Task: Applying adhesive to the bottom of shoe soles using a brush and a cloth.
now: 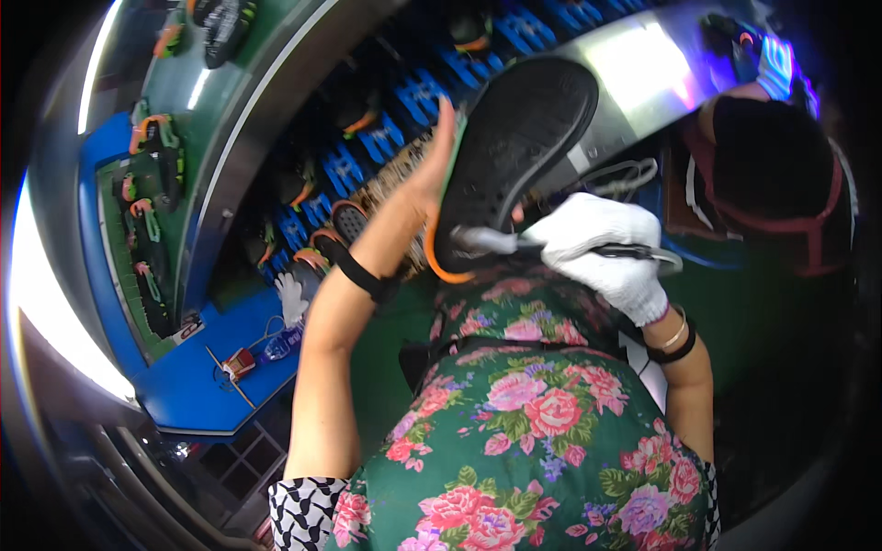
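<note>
The left hand (427, 188) grasps the black shoe sole (519, 138) by its left edge, one bare finger laid straight along it, apparently to keep the broad face turned up and steady. The sole sits between both hands' fingers. The right hand (597, 241), gloved, clasps a brush (489, 241), its blurred head over the orange-edged end, presumably for control. Faint marks (568, 83) beyond the left fingertips are unreadable.
</note>
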`<state>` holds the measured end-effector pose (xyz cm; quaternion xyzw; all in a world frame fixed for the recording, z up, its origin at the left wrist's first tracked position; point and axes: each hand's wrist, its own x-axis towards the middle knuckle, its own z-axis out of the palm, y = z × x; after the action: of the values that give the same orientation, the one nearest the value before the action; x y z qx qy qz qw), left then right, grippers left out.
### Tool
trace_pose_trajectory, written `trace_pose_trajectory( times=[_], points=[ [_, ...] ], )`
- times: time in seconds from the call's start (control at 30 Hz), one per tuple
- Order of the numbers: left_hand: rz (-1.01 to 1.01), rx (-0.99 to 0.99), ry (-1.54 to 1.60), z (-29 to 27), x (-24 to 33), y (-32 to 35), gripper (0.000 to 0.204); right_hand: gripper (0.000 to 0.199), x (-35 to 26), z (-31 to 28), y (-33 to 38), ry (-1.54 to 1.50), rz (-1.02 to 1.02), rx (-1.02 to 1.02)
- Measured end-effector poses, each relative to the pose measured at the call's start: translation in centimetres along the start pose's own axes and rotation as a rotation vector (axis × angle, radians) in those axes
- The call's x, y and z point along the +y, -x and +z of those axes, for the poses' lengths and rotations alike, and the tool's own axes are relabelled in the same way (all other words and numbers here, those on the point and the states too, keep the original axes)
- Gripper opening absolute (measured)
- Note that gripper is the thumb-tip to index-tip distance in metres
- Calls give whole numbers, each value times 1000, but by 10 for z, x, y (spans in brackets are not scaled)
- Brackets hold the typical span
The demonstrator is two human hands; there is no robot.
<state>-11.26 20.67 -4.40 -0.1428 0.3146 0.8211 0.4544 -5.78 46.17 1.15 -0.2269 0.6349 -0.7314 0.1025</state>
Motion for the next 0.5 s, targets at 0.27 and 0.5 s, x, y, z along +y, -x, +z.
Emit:
trace_pose_trajectory(
  times=[0.27, 0.5],
  points=[
    [167, -31, 303, -6, -62, -7, 61, 17, 8, -13, -12, 332, -150, 130],
    [320, 63, -38, -12, -77, 11, 42, 17, -1, -19, -24, 456, -205, -11]
  ],
)
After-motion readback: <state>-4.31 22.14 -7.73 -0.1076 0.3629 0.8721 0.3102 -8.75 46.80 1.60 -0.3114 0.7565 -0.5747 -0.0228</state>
